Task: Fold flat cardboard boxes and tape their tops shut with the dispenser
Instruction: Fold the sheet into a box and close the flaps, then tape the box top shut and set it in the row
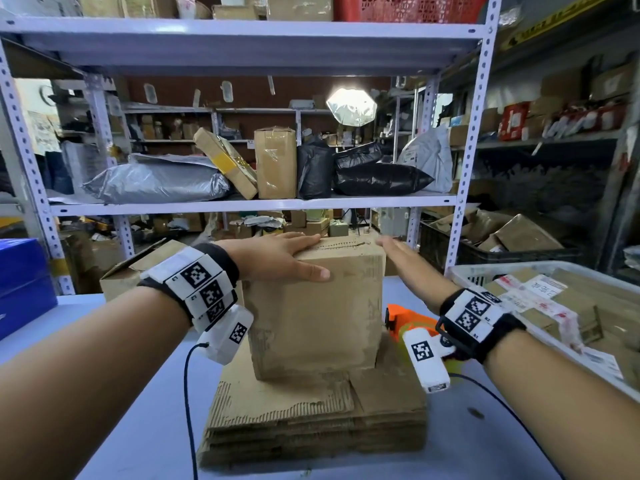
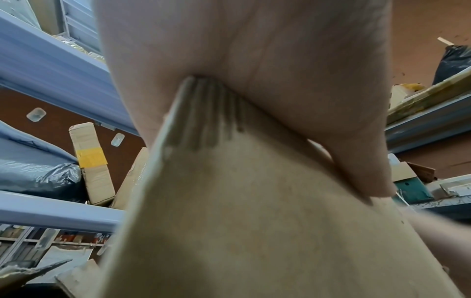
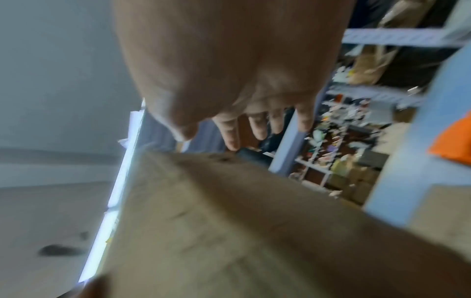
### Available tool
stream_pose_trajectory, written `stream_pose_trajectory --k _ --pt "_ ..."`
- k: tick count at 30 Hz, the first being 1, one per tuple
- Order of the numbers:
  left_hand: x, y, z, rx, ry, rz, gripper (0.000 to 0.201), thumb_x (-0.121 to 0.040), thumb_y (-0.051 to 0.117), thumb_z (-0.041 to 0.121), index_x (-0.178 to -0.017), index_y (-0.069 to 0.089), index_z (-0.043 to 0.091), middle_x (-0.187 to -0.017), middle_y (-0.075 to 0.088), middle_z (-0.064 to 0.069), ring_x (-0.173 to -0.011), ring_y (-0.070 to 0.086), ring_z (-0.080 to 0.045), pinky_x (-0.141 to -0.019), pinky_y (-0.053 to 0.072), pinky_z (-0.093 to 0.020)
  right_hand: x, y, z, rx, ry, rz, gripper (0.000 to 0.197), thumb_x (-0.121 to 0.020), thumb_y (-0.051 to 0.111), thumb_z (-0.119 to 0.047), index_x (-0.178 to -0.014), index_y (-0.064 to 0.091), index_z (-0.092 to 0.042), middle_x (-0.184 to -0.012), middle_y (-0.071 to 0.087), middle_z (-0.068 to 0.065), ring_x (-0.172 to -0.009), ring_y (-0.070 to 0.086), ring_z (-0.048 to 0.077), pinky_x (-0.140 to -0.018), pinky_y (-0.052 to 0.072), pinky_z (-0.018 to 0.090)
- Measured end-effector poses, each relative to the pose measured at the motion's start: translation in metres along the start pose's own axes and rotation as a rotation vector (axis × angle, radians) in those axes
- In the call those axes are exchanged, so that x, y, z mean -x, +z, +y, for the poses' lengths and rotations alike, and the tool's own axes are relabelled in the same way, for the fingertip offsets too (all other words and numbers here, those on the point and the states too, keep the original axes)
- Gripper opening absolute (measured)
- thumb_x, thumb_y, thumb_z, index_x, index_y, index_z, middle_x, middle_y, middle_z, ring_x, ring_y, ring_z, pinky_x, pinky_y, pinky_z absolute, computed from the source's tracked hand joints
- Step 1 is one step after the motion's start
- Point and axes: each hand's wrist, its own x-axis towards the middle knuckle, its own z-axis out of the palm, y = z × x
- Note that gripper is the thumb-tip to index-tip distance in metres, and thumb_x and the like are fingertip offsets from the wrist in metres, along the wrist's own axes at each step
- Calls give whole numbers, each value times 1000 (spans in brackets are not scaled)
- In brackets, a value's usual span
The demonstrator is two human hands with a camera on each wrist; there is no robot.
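A brown cardboard box stands upright on a stack of flat cardboard in the middle of the table. My left hand lies on its top left edge, fingers straight across the top and thumb flat on the front face. In the left wrist view the box corner sits in the crook between thumb and palm of my left hand. My right hand is at the box's top right corner with straight fingers and holds nothing. An orange tape dispenser lies right of the box, partly hidden by my right wrist.
A white crate of taped parcels stands at the right. A blue box sits at the left edge, and an open cardboard box behind my left wrist. A metal shelf rack full of parcels rises behind the blue table.
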Motion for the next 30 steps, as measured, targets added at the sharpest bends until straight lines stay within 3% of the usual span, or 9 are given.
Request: stream_pose_trajectory --k 1,3,6,13,16,18,21,24,30 --pt "0 0 0 0 -1 4 107 -60 45 94 -154 13 55 -167 11 15 -153 14 -20 -124 15 -48 -2 -7 21 111 123 5 54 -105 37 -46 -147 44 -13 -150 46 3 -136 43 14 -101 30 24" --pt "-1 0 2 -10 3 6 106 -61 45 94 -155 14 54 -167 11 14 -153 15 -20 -124 15 -48 -3 -20 62 414 382 -83 41 -103 50 -27 -135 54 -1 -125 63 11 -111 63 11 -83 40 17" --pt "-2 0 2 -10 12 9 105 -63 46 93 -155 15 52 -167 14 14 -152 18 -20 -123 17 -48 -3 -32 109 786 589 -284 26 -94 58 -30 -104 63 -7 -102 65 8 -78 62 16 -69 45 22" --pt "2 0 2 8 10 17 109 -58 45 95 -154 17 52 -166 17 13 -151 22 -20 -122 20 -47 -4 -45 138 643 664 -138 29 -88 71 -29 -79 51 -11 -77 57 8 -66 59 24 -51 45 27" --pt "1 0 0 -6 17 10 114 -53 42 99 -154 16 53 -167 15 13 -152 19 -21 -123 18 -51 -5 -50 129 412 689 -17 19 -86 64 -15 -78 50 -5 -57 50 10 -40 49 19 -44 38 20" --pt "0 0 -1 -11 18 13 115 -53 41 100 -154 16 53 -167 15 13 -152 17 -21 -123 17 -52 -6 -53 112 188 620 77 7 -79 59 -5 -82 56 -1 -61 52 15 -49 52 23 -54 41 29" --pt "0 0 -1 -5 19 15 116 -51 40 100 -154 16 53 -167 15 13 -152 17 -20 -123 16 -52 -13 -56 67 -74 439 195 28 -69 51 9 -94 61 0 -84 59 21 -76 58 31 -70 45 42" --pt "-1 1 -2 -1 19 18 113 -54 42 99 -154 16 54 -166 16 14 -152 19 -20 -123 18 -51 -23 -61 10 -155 226 259 36 -78 56 10 -108 67 -5 -103 73 18 -92 70 35 -87 57 50" --pt "-1 1 -2 -4 28 32 104 -64 47 94 -155 18 52 -166 16 15 -151 20 -19 -122 19 -49 -29 -64 -82 -37 -165 399 21 -85 72 -8 -88 63 -26 -87 70 -4 -82 67 15 -79 54 36"
